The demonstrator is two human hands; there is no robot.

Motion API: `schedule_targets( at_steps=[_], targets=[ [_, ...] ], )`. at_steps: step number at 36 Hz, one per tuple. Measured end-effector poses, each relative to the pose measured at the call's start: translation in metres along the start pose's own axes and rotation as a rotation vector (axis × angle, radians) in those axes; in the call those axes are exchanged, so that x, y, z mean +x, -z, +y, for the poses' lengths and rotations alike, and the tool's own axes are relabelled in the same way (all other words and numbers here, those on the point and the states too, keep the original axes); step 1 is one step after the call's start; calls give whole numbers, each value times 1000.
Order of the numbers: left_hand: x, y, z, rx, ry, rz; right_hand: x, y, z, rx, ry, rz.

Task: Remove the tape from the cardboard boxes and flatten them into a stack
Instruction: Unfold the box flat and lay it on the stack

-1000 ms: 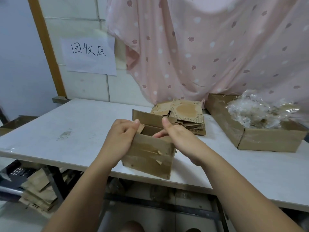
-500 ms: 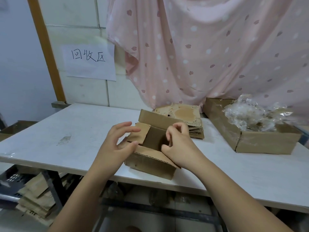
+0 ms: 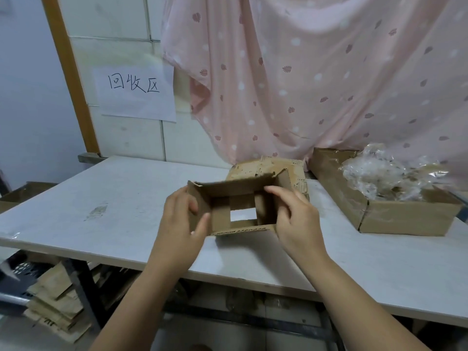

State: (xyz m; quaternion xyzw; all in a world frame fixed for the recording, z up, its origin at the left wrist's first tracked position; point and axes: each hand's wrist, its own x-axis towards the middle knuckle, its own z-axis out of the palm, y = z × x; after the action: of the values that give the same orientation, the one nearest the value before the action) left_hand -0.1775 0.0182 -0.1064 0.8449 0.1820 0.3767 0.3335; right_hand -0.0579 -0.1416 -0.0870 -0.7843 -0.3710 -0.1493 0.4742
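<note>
The small cardboard box [image 3: 235,191] is held between my two hands, low over the tabletop [image 3: 114,211]. It is turned so I look straight through it: both ends are open and a white patch shows through the far side. My left hand [image 3: 181,224] pinches the left wall, thumb in front, fingers [image 3: 182,201] behind. My right hand [image 3: 297,219] clamps the right wall, fingers curled over its top corner. I judge this grip on opposite walls is meant to skew the tube and press it flat. Just beyond my fingers lies the stack of flattened cardboard [image 3: 266,167], where it should land. Further right of my right fingers, a shallow cardboard tray [image 3: 395,219] holds crumpled clear tape [image 3: 379,173].
</note>
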Motion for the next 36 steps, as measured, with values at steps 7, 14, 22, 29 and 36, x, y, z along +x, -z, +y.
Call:
schedule_targets(
  at_steps=[7, 14, 22, 29, 36],
  targets=[
    [4, 4, -4, -914, 345, 97, 11, 14, 18, 372, -245, 87],
    [4, -7, -19, -590, 585, -130, 21, 24, 29, 731, -349, 121],
    [-6, -6, -19, -804, 523, -288, 20, 28, 29, 847, -412, -65],
    [-3, -5, -22, -1276, 677, -463, 18, 27, 35, 841, -497, -63],
    [2, -10, -18, -1446, 590, -366, 17, 24, 39, 942, -623, -38]
  ],
)
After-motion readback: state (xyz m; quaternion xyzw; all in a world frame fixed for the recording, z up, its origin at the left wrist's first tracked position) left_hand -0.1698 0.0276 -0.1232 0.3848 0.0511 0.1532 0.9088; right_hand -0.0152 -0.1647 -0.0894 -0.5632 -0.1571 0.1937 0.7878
